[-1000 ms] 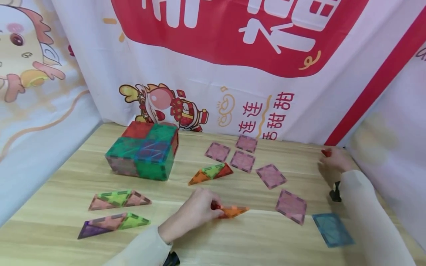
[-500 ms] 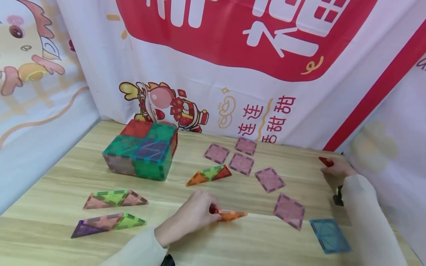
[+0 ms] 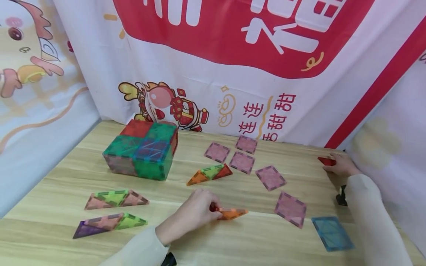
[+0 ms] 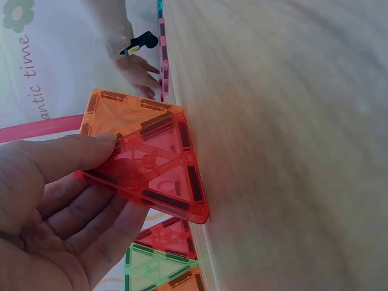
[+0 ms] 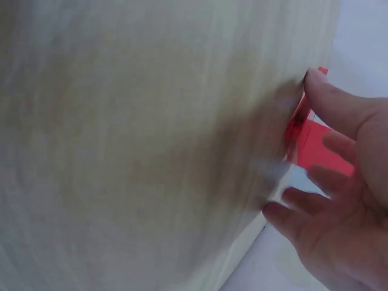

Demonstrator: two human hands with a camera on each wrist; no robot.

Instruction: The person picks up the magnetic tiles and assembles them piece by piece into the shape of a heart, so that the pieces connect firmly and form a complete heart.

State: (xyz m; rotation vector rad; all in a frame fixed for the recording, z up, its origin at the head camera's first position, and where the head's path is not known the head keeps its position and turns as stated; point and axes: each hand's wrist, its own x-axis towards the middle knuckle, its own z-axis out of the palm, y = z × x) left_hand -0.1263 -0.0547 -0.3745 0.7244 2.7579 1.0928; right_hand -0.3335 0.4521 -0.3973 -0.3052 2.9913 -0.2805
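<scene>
My left hand (image 3: 194,212) pinches a red triangular magnetic tile (image 4: 157,160) between thumb and fingers, just above the wooden table. That tile overlaps an orange triangular tile (image 3: 234,214) edge to edge in the head view; in the left wrist view the orange one shows behind it. At the table's back right, my right hand (image 3: 343,165) holds another red triangular tile (image 3: 326,161), thumb on its edge, the other fingers spread. Part of this tile is hidden by the hand. Beyond my left hand lies a strip of orange, green and red triangles (image 3: 210,172).
Several pink square tiles (image 3: 290,208) lie between the hands. A blue square tile (image 3: 332,233) is beside the right forearm. On the left are two triangle strips (image 3: 116,199) and a box of red, green and blue tiles (image 3: 153,168). Printed cloth walls (image 3: 186,66) enclose the table.
My right hand has shifted slightly right and lower, and more of its red tile shows beyond the fingertips. The left hand has stayed nearly still with its tile.
</scene>
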